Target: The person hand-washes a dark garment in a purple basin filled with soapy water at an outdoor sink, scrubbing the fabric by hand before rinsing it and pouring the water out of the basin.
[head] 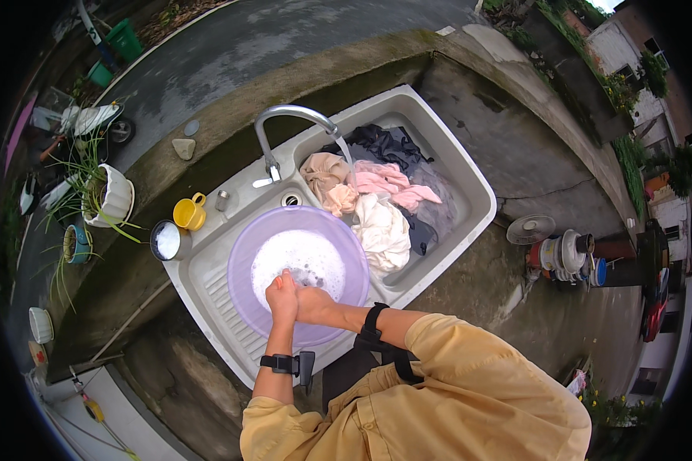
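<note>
My left hand [282, 297] and my right hand [313, 303] are pressed together, fingers curled, over a translucent purple basin [239, 259]. White suds [288, 248] cover its water, with a darker patch just beyond my fingers. Whether anything is between the hands is hidden. The basin rests on the ribbed drainboard of a grey sink [467, 222]. In the sink bowl lie a white cloth [380, 230], pink clothing [386, 181], a beige garment [324, 171] and dark clothing [389, 144], in water. A chrome faucet [297, 110] runs a stream onto them.
A yellow mug [189, 214], a small shaker-like jar [222, 200] and a cup of white foam [167, 240] stand along the sink's left edge. Potted plants [108, 196] and a stone [183, 148] sit on the concrete wall. Stacked basins [565, 256] and a fan guard [530, 229] are at right.
</note>
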A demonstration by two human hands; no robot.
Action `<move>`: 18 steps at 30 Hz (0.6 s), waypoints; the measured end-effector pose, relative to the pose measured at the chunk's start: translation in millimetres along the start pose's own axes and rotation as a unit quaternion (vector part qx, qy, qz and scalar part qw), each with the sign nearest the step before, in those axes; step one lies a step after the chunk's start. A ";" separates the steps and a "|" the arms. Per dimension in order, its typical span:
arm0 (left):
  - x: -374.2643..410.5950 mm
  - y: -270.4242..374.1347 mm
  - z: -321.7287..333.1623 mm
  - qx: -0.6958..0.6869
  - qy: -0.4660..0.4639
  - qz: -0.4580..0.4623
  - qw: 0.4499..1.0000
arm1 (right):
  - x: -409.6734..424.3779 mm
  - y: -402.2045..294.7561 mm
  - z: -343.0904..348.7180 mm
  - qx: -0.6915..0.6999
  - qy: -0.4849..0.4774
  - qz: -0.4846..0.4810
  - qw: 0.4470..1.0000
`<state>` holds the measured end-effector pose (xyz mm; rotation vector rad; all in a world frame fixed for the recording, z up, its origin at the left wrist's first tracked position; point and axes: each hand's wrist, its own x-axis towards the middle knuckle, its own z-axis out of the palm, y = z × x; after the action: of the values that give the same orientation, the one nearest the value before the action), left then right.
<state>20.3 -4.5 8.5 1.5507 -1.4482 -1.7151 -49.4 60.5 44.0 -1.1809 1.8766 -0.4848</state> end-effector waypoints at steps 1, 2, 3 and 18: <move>0.2 -3.6 0.7 -0.018 0.016 -0.015 1.000 | 0.2 0.8 0.8 -0.020 0.000 -0.006 1.000; 1.9 -7.5 0.5 -0.028 0.032 -0.042 0.998 | 0.5 1.6 1.1 -0.041 0.000 -0.012 0.999; 3.5 -8.3 -0.5 -0.038 0.049 -0.069 0.996 | 1.9 4.6 3.1 -0.059 -0.005 -0.018 0.998; -50.3 144.0 116.5 -0.086 0.040 0.304 0.948 | 16.5 154.5 -212.7 0.183 0.073 -0.043 0.979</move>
<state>-116.2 31.0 138.7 0.9316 -1.4839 -1.3436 -310.0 97.3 51.1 -1.0020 1.7652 -0.9436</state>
